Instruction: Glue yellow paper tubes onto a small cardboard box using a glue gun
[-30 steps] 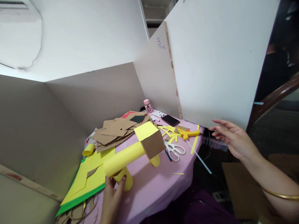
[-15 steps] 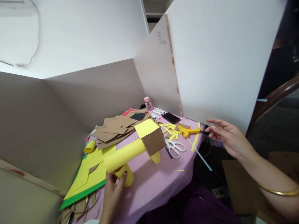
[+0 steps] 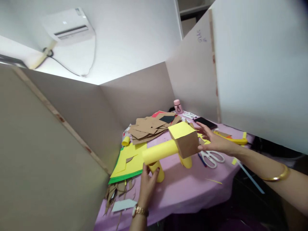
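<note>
- Several yellow sheets (image 3: 136,163) over green ones, left on desk (image 3: 178,192).
- Left hand (image 3: 148,183): pinching short yellow tube (image 3: 160,175), under long yellow tube's (image 3: 160,152) left end.
- Long yellow tube: over mid-desk, cardboard box (image 3: 187,146) at its right end.
- Right hand (image 3: 213,139): fingers parted beside box, grasping nothing; contact unclear.
- White-handled scissors (image 3: 211,157) below right hand; yellow glue gun (image 3: 238,141) partly hidden.
</note>
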`<state>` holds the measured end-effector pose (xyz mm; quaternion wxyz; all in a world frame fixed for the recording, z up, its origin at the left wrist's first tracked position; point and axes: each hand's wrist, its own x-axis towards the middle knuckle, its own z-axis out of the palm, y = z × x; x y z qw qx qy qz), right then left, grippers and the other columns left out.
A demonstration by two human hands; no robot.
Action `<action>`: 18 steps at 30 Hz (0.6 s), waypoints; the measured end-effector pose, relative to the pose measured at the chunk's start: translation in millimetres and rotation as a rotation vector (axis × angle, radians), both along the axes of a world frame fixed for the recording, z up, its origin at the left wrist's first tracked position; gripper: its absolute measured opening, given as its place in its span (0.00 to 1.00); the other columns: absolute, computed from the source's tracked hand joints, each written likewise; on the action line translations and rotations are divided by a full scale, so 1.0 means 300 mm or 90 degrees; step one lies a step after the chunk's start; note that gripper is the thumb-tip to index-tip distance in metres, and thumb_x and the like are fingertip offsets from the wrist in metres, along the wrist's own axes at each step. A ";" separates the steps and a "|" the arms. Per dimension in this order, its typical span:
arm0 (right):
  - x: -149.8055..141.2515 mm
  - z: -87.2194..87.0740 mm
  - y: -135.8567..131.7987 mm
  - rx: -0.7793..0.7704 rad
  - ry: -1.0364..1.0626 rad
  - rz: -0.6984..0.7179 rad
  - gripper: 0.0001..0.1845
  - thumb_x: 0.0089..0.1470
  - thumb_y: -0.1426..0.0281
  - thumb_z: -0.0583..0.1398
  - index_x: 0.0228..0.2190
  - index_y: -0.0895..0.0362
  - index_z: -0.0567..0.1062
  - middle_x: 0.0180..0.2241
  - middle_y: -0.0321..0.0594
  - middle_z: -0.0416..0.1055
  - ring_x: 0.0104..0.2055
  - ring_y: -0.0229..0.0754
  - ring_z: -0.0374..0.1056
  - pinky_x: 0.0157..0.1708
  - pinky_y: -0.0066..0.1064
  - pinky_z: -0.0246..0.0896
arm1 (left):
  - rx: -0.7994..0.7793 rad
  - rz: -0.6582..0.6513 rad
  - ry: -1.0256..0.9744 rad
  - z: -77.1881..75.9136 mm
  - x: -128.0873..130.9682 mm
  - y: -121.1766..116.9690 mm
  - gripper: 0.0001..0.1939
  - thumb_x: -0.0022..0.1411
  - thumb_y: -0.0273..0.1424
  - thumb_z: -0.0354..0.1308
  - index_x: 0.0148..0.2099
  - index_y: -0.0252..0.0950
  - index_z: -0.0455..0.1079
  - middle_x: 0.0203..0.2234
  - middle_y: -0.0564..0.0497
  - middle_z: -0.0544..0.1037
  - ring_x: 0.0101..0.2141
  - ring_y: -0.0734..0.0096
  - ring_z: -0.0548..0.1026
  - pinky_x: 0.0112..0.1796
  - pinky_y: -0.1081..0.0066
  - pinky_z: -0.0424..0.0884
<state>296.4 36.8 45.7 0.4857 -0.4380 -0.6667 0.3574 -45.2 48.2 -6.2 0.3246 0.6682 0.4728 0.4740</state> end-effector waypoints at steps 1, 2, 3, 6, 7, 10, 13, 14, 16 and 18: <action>-0.015 -0.007 0.016 -0.003 0.002 0.017 0.62 0.41 0.55 0.69 0.63 0.47 0.36 0.65 0.50 0.42 0.67 0.55 0.40 0.61 0.55 0.43 | 0.006 0.000 0.003 -0.001 0.000 -0.004 0.23 0.58 0.38 0.56 0.54 0.39 0.57 0.50 0.41 0.70 0.49 0.60 0.71 0.49 0.59 0.67; -0.029 -0.013 0.027 -0.008 0.012 0.032 0.62 0.41 0.56 0.69 0.63 0.47 0.35 0.65 0.50 0.42 0.66 0.56 0.41 0.61 0.55 0.45 | 0.013 0.002 0.008 -0.002 -0.001 -0.008 0.23 0.58 0.38 0.57 0.54 0.39 0.57 0.50 0.41 0.70 0.49 0.61 0.71 0.49 0.60 0.67; -0.041 -0.018 0.035 -0.014 0.027 0.046 0.62 0.41 0.56 0.69 0.63 0.46 0.35 0.65 0.50 0.43 0.66 0.57 0.43 0.60 0.55 0.48 | 0.021 0.005 0.015 -0.002 -0.004 -0.011 0.23 0.58 0.38 0.57 0.54 0.39 0.58 0.50 0.41 0.71 0.49 0.61 0.71 0.49 0.60 0.67; -0.065 -0.025 0.044 -0.030 0.066 0.067 0.61 0.41 0.59 0.70 0.63 0.46 0.36 0.65 0.50 0.45 0.64 0.59 0.49 0.57 0.51 0.56 | 0.045 0.014 0.048 0.001 -0.016 -0.020 0.21 0.59 0.39 0.55 0.53 0.38 0.61 0.48 0.42 0.72 0.49 0.60 0.71 0.48 0.60 0.66; -0.070 -0.025 0.044 -0.038 0.073 0.066 0.61 0.41 0.60 0.70 0.63 0.46 0.37 0.64 0.49 0.46 0.63 0.59 0.50 0.57 0.49 0.57 | 0.053 0.013 0.062 0.004 -0.022 -0.022 0.19 0.60 0.39 0.54 0.53 0.38 0.62 0.48 0.41 0.73 0.49 0.59 0.71 0.48 0.60 0.66; -0.082 -0.020 0.035 -0.075 0.106 0.057 0.62 0.39 0.61 0.71 0.63 0.45 0.38 0.64 0.49 0.48 0.63 0.58 0.50 0.55 0.41 0.60 | 0.076 0.000 0.114 0.022 -0.040 -0.026 0.17 0.63 0.39 0.50 0.51 0.37 0.65 0.47 0.42 0.74 0.47 0.60 0.72 0.47 0.60 0.67; -0.088 -0.016 0.019 -0.091 0.155 0.049 0.58 0.41 0.64 0.71 0.63 0.44 0.43 0.64 0.46 0.50 0.63 0.55 0.52 0.50 0.34 0.64 | 0.095 -0.016 0.176 0.052 -0.060 -0.027 0.17 0.62 0.38 0.52 0.50 0.37 0.67 0.47 0.43 0.75 0.48 0.59 0.71 0.48 0.61 0.65; -0.088 -0.016 0.016 -0.088 0.164 0.045 0.56 0.41 0.66 0.71 0.62 0.44 0.45 0.63 0.45 0.52 0.62 0.54 0.53 0.48 0.32 0.65 | 0.098 -0.023 0.198 0.063 -0.067 -0.027 0.17 0.62 0.38 0.52 0.51 0.37 0.68 0.47 0.43 0.76 0.48 0.59 0.72 0.48 0.62 0.65; -0.086 -0.021 0.015 -0.084 0.166 0.034 0.53 0.39 0.68 0.71 0.61 0.44 0.52 0.61 0.45 0.58 0.60 0.52 0.58 0.45 0.29 0.67 | 0.097 -0.039 0.243 0.083 -0.080 -0.027 0.17 0.62 0.37 0.52 0.50 0.37 0.69 0.46 0.43 0.77 0.46 0.59 0.73 0.47 0.63 0.66; -0.082 -0.030 0.021 -0.081 0.158 0.027 0.50 0.36 0.69 0.73 0.58 0.45 0.57 0.57 0.46 0.64 0.57 0.52 0.61 0.42 0.28 0.69 | 0.095 -0.055 0.283 0.099 -0.089 -0.027 0.17 0.62 0.37 0.52 0.50 0.37 0.70 0.44 0.43 0.78 0.46 0.58 0.73 0.46 0.64 0.66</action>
